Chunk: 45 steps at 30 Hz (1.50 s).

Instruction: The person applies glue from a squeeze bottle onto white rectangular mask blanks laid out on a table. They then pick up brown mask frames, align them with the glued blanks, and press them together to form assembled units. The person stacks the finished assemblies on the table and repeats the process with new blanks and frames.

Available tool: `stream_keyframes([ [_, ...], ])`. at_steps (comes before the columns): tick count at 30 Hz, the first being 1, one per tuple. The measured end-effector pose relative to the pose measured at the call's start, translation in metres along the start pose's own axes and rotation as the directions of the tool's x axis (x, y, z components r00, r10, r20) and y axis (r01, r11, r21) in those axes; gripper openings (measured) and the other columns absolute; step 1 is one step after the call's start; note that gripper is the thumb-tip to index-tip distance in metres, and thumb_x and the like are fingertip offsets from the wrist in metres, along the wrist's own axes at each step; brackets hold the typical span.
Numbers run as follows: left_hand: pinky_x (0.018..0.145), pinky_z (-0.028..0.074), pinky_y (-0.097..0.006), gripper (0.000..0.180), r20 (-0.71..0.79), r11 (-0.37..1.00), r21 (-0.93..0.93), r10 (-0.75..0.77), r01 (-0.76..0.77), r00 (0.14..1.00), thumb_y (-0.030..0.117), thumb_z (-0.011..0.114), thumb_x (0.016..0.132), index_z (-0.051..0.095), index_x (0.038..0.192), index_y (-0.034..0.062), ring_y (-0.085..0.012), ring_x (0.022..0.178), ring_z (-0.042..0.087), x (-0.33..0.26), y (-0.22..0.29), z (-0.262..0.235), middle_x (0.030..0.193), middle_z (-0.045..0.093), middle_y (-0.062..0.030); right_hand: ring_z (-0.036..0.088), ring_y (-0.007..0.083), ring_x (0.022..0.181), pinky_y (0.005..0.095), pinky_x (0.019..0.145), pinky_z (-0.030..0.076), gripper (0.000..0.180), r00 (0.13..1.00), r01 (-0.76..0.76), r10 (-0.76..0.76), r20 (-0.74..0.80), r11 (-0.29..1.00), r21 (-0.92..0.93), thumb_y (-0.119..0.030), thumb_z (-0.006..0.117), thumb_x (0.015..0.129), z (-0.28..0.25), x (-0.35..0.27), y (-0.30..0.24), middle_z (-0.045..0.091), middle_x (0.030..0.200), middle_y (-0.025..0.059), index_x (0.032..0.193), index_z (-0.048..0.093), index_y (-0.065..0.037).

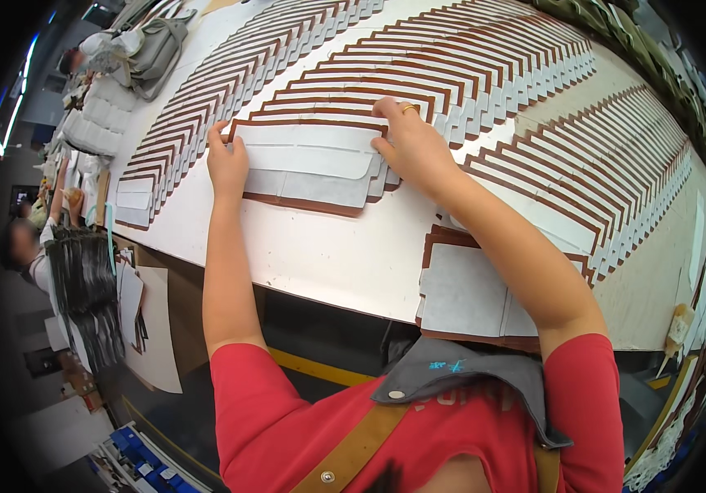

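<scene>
Rows of overlapping flat brown panels with white backing are fanned out across the white table. The nearest panel (304, 160) in the middle row has a white strip along its upper part and a brown border. My left hand (228, 163) pinches its left upper corner between thumb and fingers. At the right upper corner, my right hand (413, 146), with a ring on one finger, grips the same panel. The panels just behind it lie close under my right fingers. Whether the panel is lifted off the row I cannot tell.
To the left runs another fanned row (135, 197), and to the right a third (558, 226). A stack of white-and-brown panels (461, 287) sits at the table's front edge beneath my right forearm. A grey bag (158, 51) lies at the far left. Another person stands beyond the left side.
</scene>
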<state>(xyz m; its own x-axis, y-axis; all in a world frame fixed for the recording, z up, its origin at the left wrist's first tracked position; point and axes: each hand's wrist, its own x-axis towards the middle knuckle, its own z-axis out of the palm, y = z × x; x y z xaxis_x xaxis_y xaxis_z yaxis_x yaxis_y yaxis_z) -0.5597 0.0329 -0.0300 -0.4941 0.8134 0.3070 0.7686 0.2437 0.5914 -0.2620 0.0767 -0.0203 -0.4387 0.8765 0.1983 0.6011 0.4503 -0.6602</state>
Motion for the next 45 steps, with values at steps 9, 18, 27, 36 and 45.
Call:
stream_keyframes([
  [9,0.093,0.032,-0.048,0.032,0.165,0.880,0.240,0.379,-0.409,0.911,0.013,0.060,0.080,0.054,0.112,0.0118,-0.0313,0.115,0.041,-0.037,0.063,0.006,0.119,0.050,-0.0086,0.060,0.0246,0.066,0.0358,0.062,0.047,0.024,0.983,-0.178,0.156,0.096,0.938,0.298,-0.027,0.052,0.090,-0.045,-0.005,0.015,0.062,0.076,0.0106,0.099,0.061,-0.007],
  [18,0.091,0.035,-0.042,0.029,0.402,0.759,-0.178,0.637,-0.626,0.657,0.009,0.058,0.080,0.056,0.109,0.0051,-0.0341,0.104,0.050,-0.082,0.138,0.038,0.111,0.057,-0.0145,0.038,0.0055,0.057,0.0215,0.051,0.033,0.018,0.960,-0.250,0.277,-0.046,0.918,0.309,-0.018,0.054,0.091,-0.161,-0.088,0.086,0.047,0.065,-0.0026,0.090,0.060,-0.001],
  [27,0.088,0.040,-0.035,0.034,0.474,0.888,-0.204,0.458,-0.412,0.752,0.007,0.054,0.084,0.053,0.117,0.0015,-0.0275,0.099,0.053,-0.073,0.132,0.039,0.109,0.057,-0.0142,0.057,0.0198,0.067,0.0324,0.063,0.045,0.020,0.712,-0.586,0.518,-0.474,0.810,0.005,-0.019,0.055,0.085,-0.309,-0.215,0.232,0.061,0.071,0.0101,0.089,0.063,-0.002],
  [36,0.084,0.040,-0.034,0.021,0.397,0.819,-0.168,0.565,-0.548,0.723,0.006,0.050,0.088,0.055,0.108,0.0012,-0.0243,0.092,0.051,-0.096,0.222,0.039,0.099,0.054,-0.0115,0.053,0.0352,0.108,0.0416,0.089,0.048,0.025,0.285,-0.952,0.637,-0.717,0.100,-0.289,-0.012,0.049,0.084,-0.428,-0.293,0.374,0.054,0.119,0.0197,0.101,0.063,0.001],
  [45,0.085,0.042,-0.035,0.021,0.453,0.735,-0.304,0.671,-0.606,0.587,0.002,0.054,0.085,0.056,0.106,0.0014,-0.0280,0.095,0.053,-0.147,0.336,0.054,0.099,0.055,-0.0129,0.064,0.0356,0.090,0.0420,0.081,0.051,0.021,0.392,-0.896,0.661,-0.639,0.118,-0.428,-0.009,0.052,0.081,-0.458,-0.302,0.387,0.064,0.099,0.0215,0.094,0.065,0.001],
])
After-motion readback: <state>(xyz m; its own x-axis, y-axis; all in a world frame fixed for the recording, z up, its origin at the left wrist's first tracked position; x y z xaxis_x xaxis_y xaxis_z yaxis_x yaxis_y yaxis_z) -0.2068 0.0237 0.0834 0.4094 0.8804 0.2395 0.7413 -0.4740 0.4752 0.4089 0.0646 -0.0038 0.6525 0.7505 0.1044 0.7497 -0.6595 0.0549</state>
